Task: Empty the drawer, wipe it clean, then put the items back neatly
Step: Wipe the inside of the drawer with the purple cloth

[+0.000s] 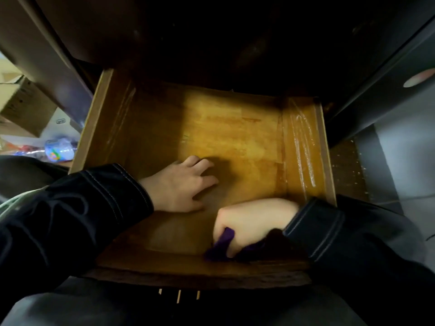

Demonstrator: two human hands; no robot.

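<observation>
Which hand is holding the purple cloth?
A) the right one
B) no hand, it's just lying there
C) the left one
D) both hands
A: the right hand grips the cloth near the front of the drawer, while the left hand rests flat on the bottom, holding nothing.

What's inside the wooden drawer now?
No items: the open wooden drawer holds only the left hand resting on its floor and the right hand gripping a purple cloth near the front. Floor beneath them is hidden.
</observation>
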